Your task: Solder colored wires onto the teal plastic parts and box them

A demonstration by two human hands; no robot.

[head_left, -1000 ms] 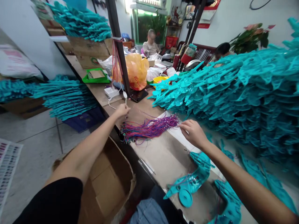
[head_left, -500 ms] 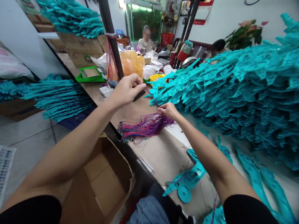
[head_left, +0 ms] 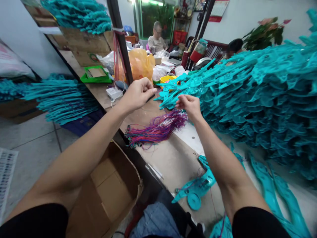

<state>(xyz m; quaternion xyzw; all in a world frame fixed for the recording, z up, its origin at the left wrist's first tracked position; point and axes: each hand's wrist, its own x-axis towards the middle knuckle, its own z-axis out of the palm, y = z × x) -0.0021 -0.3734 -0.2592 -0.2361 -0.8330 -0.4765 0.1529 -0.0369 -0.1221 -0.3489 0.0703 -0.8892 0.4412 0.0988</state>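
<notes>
Right hand [head_left: 189,105]: contents too small | teal pile [head_left: 252,89]: cropped right

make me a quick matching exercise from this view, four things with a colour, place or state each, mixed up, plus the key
1. wires
2. tray
3. bag
4. calendar

A. orange
B. hanging on the wall
C. bunched on the table
D. bright green

Pairs: 1-C, 2-D, 3-A, 4-B
</notes>
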